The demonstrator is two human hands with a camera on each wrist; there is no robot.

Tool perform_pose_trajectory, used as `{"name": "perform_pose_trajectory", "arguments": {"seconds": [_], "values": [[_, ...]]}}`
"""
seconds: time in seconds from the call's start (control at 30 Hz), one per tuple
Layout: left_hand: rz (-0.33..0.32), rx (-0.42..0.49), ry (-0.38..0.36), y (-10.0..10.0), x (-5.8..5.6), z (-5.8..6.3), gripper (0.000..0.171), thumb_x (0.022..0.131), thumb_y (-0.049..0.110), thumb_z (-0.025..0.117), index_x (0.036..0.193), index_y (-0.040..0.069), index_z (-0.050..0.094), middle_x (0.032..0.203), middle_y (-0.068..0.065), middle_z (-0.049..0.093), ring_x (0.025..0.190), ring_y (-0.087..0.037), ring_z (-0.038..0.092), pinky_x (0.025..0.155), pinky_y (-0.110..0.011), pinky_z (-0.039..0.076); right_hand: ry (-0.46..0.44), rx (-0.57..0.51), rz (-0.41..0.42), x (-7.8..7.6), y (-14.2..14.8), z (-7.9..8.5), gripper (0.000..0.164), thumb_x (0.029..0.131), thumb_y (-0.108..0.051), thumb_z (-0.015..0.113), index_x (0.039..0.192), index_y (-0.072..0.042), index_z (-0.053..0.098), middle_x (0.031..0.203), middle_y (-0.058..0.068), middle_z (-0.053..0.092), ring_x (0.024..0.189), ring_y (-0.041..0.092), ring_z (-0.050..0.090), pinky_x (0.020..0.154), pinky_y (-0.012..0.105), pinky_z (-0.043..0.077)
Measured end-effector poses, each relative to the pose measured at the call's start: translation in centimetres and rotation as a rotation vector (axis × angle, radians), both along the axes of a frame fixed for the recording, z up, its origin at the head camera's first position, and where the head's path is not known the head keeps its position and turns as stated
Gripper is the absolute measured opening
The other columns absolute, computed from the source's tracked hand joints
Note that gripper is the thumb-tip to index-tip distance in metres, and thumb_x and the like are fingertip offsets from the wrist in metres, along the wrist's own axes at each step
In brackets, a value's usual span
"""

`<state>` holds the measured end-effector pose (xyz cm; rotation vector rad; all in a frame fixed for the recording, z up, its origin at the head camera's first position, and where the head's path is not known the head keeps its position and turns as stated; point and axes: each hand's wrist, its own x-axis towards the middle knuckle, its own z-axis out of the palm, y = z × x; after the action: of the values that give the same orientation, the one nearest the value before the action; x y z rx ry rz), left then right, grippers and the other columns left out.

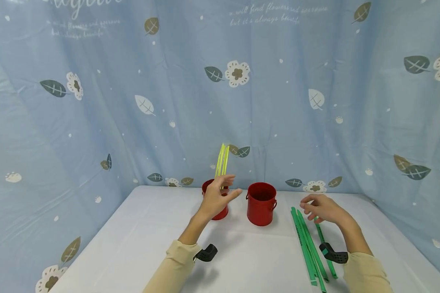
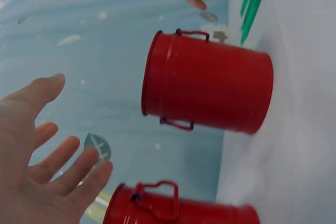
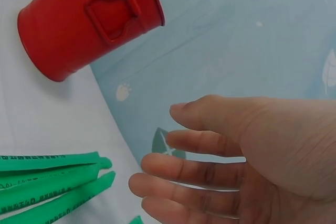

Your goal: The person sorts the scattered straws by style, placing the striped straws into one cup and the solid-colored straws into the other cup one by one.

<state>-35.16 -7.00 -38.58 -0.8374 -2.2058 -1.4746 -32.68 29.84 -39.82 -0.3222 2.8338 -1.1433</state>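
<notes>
My left hand (image 1: 216,199) hovers in front of the left red bucket (image 1: 221,213), its fingers relaxed and holding nothing. Thin yellow sticks (image 1: 222,159) stand upright in that bucket, partly hidden behind the hand. To its right stands a second red bucket (image 1: 261,204), whose dark inside shows no contents. My right hand (image 1: 322,208) hangs over the far ends of several green strips (image 1: 308,248), fingers loosely bent and nothing between them. In the right wrist view the green strips (image 3: 58,187) carry dark printing and lie below the thumb and fingers, apart from them.
A white-covered table (image 1: 150,228) bears everything. Behind it hangs a blue curtain (image 1: 190,101) with leaf and flower prints. One green strip (image 1: 326,248) lies a little apart, to the right of the others. Black wrist devices (image 1: 207,253) sit on both forearms.
</notes>
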Motion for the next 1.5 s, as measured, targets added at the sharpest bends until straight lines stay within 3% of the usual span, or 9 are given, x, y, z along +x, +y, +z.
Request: {"name": "perform_pose_trajectory", "arguments": {"seconds": [0.2,0.33,0.53,0.8,1.03,1.2,1.5], "values": [[-0.074,-0.056,-0.095,2.0,0.2,0.0,0.069,0.086,0.030,0.076,0.146,0.017,0.043,0.138,-0.010,0.054,0.126,-0.028,0.055,0.098,-0.050,0.052,-0.018,-0.009,-0.016,0.2,0.6,-0.2,0.048,0.099,-0.032,0.058,0.127,0.006,0.056,0.098,0.020,0.067,0.079,0.024,0.069,0.065,0.037,0.060],[-0.087,-0.111,-0.136,3.3,-0.1,-0.6,0.079,0.085,0.034,0.077,0.150,0.017,0.036,0.143,-0.011,0.048,0.128,-0.030,0.053,0.101,-0.048,0.051,-0.020,-0.001,-0.046,0.2,0.9,-0.5,0.049,0.098,-0.033,0.059,0.127,0.006,0.056,0.099,0.021,0.068,0.079,0.023,0.070,0.063,0.035,0.060],[-0.054,-0.159,-0.194,4.9,-0.6,-1.7,0.090,0.081,0.042,0.078,0.153,0.018,0.030,0.147,-0.011,0.042,0.135,-0.035,0.046,0.099,-0.049,0.051,-0.030,0.012,-0.072,0.2,1.5,-0.7,0.045,0.099,-0.027,0.058,0.127,0.008,0.055,0.100,0.022,0.067,0.079,0.025,0.070,0.063,0.034,0.060],[0.000,-0.198,-0.231,6.6,-1.4,-2.8,0.097,0.076,0.051,0.079,0.154,0.022,0.028,0.147,-0.008,0.042,0.133,-0.024,0.045,0.098,-0.045,0.052,-0.052,0.033,-0.088,0.3,2.1,-0.4,0.047,0.100,-0.028,0.057,0.127,0.009,0.054,0.101,0.022,0.067,0.081,0.024,0.069,0.064,0.035,0.059],[-0.011,-0.172,-0.254,7.4,-2.4,-4.5,0.101,0.075,0.050,0.080,0.154,0.024,0.025,0.146,-0.006,0.041,0.131,-0.020,0.043,0.093,-0.036,0.054,-0.095,0.057,-0.108,0.0,2.2,-0.9,0.048,0.099,-0.027,0.058,0.128,0.011,0.052,0.098,0.020,0.066,0.075,0.019,0.067,0.062,0.035,0.059],[-0.016,-0.141,-0.280,7.7,-2.5,-5.0,0.100,0.075,0.049,0.080,0.154,0.026,0.023,0.146,-0.003,0.041,0.131,-0.018,0.042,0.092,-0.035,0.055,-0.100,0.056,-0.118,0.2,2.1,-0.8,0.047,0.098,-0.026,0.059,0.126,0.011,0.052,0.097,0.020,0.066,0.074,0.018,0.066,0.062,0.035,0.059],[-0.046,-0.103,-0.272,8.1,-2.8,-5.5,0.105,0.076,0.046,0.080,0.156,0.015,0.019,0.148,-0.004,0.041,0.133,-0.021,0.040,0.093,-0.038,0.055,-0.117,0.086,-0.154,0.2,2.1,-0.8,0.050,0.096,-0.027,0.061,0.127,0.012,0.052,0.099,0.021,0.065,0.074,0.017,0.065,0.064,0.035,0.059]]}}
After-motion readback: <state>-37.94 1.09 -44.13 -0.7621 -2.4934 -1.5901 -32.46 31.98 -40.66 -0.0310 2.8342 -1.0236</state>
